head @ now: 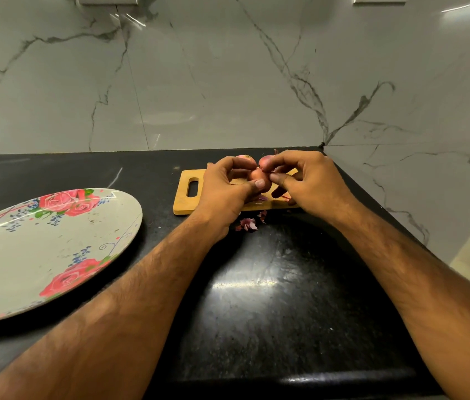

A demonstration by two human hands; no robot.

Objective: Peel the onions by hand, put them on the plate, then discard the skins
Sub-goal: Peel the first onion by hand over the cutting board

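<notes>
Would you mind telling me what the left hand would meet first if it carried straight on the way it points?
Probably the right hand, whose fingers meet it at the onion the left hand holds. Beyond lie two more onions at the cutting board's far edge; depth is unclear.

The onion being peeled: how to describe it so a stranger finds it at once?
Find the wooden cutting board on the black counter. Over it, the left hand and right hand hold one small onion. Unlike the two onions behind, it sits between both hands.
</notes>
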